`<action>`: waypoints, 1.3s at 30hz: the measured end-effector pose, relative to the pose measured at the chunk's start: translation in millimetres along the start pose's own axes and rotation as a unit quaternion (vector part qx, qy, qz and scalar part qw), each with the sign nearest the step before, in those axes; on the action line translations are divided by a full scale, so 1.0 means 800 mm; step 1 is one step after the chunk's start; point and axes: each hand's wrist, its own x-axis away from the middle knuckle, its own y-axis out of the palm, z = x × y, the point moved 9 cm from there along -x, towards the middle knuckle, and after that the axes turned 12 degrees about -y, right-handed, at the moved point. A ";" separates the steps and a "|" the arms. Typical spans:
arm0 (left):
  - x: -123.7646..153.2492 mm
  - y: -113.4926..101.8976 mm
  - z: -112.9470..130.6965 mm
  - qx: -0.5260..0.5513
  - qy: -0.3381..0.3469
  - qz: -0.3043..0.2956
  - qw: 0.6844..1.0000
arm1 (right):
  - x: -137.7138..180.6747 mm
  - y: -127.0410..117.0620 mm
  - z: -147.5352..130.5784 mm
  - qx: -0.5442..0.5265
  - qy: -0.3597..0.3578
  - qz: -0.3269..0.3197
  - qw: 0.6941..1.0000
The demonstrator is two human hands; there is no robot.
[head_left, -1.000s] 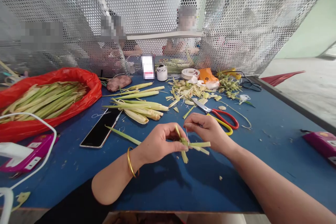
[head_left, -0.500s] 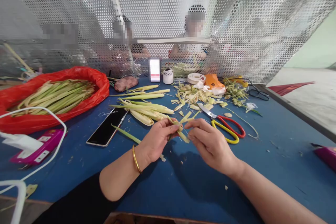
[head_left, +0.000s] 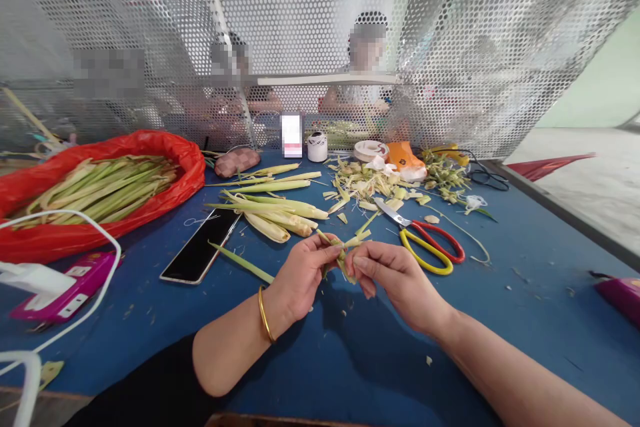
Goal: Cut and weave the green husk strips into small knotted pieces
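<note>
My left hand (head_left: pixel 307 269), with a gold bangle at the wrist, pinches a small folded piece of pale green husk strips (head_left: pixel 341 255) in front of me. My right hand (head_left: pixel 393 280) has its fingers closed on the lower right end of the same piece. Strip ends stick out above and to the right of it; the fingers hide part of it. Scissors (head_left: pixel 425 237) with one red and one yellow handle lie just beyond my right hand. A bundle of husk leaves (head_left: pixel 275 210) lies beyond my left hand, and a single green strip (head_left: pixel 243 260) is beside it.
A red bag (head_left: pixel 193 167) full of long leaves stands at the left. Near it are a phone (head_left: pixel 200 247) and a purple power strip (head_left: pixel 73 287) with white cables. Husk scraps (head_left: pixel 365 180), a tape roll (head_left: pixel 370 150) and a perforated screen (head_left: pixel 310 27) are at the back.
My right hand has moved slightly left and closed on the husk piece's lower end, where its fingertips were a little apart before. My left hand keeps its pinch.
</note>
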 end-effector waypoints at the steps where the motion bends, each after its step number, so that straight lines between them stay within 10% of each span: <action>1: -0.001 -0.001 0.000 0.003 -0.004 -0.002 1.000 | 0.000 0.000 0.000 0.002 -0.004 0.004 1.000; 11: -0.001 0.003 -0.022 0.071 -0.125 -0.059 0.988 | 0.000 -0.024 0.009 -0.131 0.010 0.138 0.982; 20: 0.004 0.016 -0.044 -0.049 -0.179 -0.065 0.980 | -0.003 -0.032 0.015 0.046 0.047 0.127 0.990; 29: 0.009 0.000 0.001 -0.253 -0.028 0.047 0.966 | -0.003 -0.051 0.015 0.220 0.089 0.079 0.968; 39: 0.007 0.006 -0.004 -0.375 0.033 0.057 0.925 | 0.004 -0.044 0.042 0.131 0.132 0.092 0.978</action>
